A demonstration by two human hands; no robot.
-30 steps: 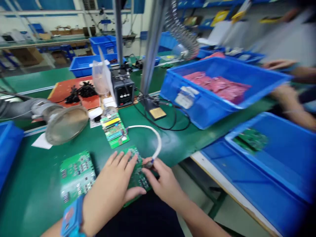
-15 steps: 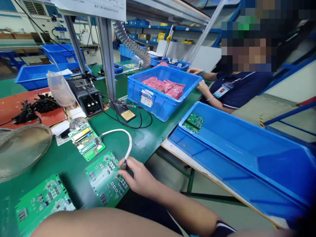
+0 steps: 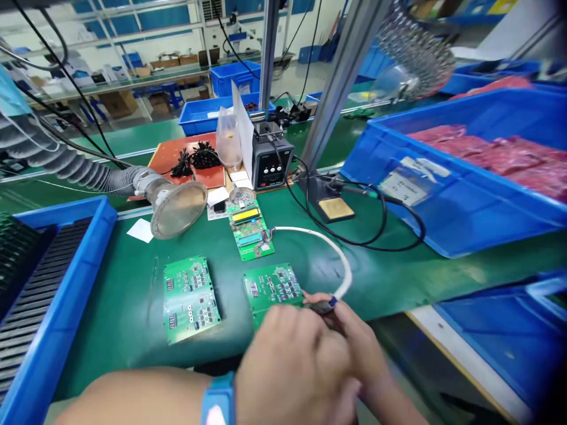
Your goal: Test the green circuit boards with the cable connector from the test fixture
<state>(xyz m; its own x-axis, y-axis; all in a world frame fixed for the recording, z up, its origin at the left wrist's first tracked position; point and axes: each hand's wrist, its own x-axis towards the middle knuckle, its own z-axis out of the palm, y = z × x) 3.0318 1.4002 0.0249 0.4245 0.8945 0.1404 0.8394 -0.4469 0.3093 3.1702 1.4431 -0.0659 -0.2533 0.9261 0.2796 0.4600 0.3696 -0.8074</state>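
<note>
My right hand (image 3: 358,336) grips the end of a white sleeved cable (image 3: 341,260), at a dark connector by the near circuit board (image 3: 268,283). In front of it my left hand (image 3: 296,366), a blue band on its wrist, is curled closed; its fingers are turned away and what they hold is hidden. The two hands overlap and cover the board's lower part. The cable runs back to a green programmer board (image 3: 257,251) with a lit yellow display and a teal socket. Left of these, a second circuit board (image 3: 190,301) lies flat on the green bench.
A blue tray (image 3: 95,236) with a slotted rack stands at left, below a fume duct hood (image 3: 179,209). Behind are a soldering station (image 3: 274,165) and iron stand (image 3: 334,209). A blue bin (image 3: 381,159) of pink bags and another blue bin (image 3: 509,330) are at right.
My view has swung left, and the co-worker is out of sight. My left hand has come in over my right hand, which still holds the cable end at the board.
</note>
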